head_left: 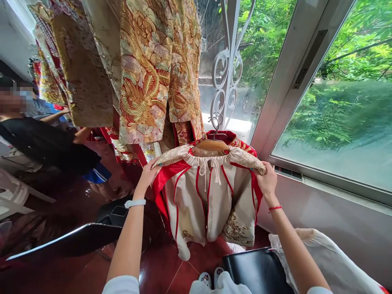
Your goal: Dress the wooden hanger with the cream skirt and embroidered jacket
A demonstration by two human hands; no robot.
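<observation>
A cream and red embroidered skirt [211, 200] hangs in front of me on a wooden hanger [212, 145], its gathered waistband and drawstring facing me. My left hand [150, 173] grips the waistband's left end, fingers closed on the cloth. My right hand [266, 179] is closed on the right end of the waistband. A white band is on my left wrist and a red string on my right.
Gold and red embroidered garments [147, 69] hang above left. A white iron scroll grille [228, 73] and a large window [339, 110] are ahead and right. Black chairs [257, 269] stand below. A seated person in black [43, 143] is at the left.
</observation>
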